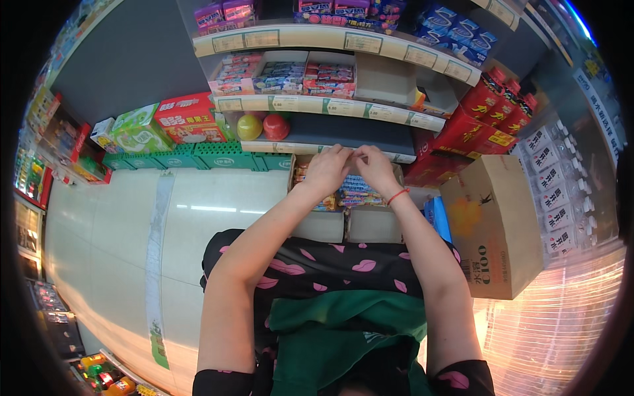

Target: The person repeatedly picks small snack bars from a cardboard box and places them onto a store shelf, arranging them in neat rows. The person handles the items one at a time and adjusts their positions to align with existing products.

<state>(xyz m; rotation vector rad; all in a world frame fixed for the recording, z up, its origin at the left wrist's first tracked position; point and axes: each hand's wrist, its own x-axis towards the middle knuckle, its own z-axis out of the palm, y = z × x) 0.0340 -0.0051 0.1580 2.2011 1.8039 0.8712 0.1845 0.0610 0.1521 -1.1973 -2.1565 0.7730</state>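
Observation:
My left hand (327, 169) and my right hand (375, 171) meet at the price-label strip (282, 147) along the front edge of the lowest visible shelf. The fingers of both are bent, with their tips close together. Whether anything is pinched between them cannot be made out. A red cord bracelet (398, 196) circles the right wrist. Under my hands a cardboard display box (291, 174) holds blue-wrapped candy rolls (357, 190) and orange-wrapped candy rolls (325, 203), partly hidden by my forearms. Nearer my lap are pale cardboard compartments (375, 225).
A yellow ball-shaped container (249, 127) and a red one (276, 126) sit on the shelf. Above are candy boxes (329, 74). At right stand a large carton (490, 227), red drink packs (495, 119) and water bottles (554, 188). Green crates (223, 157) line the left.

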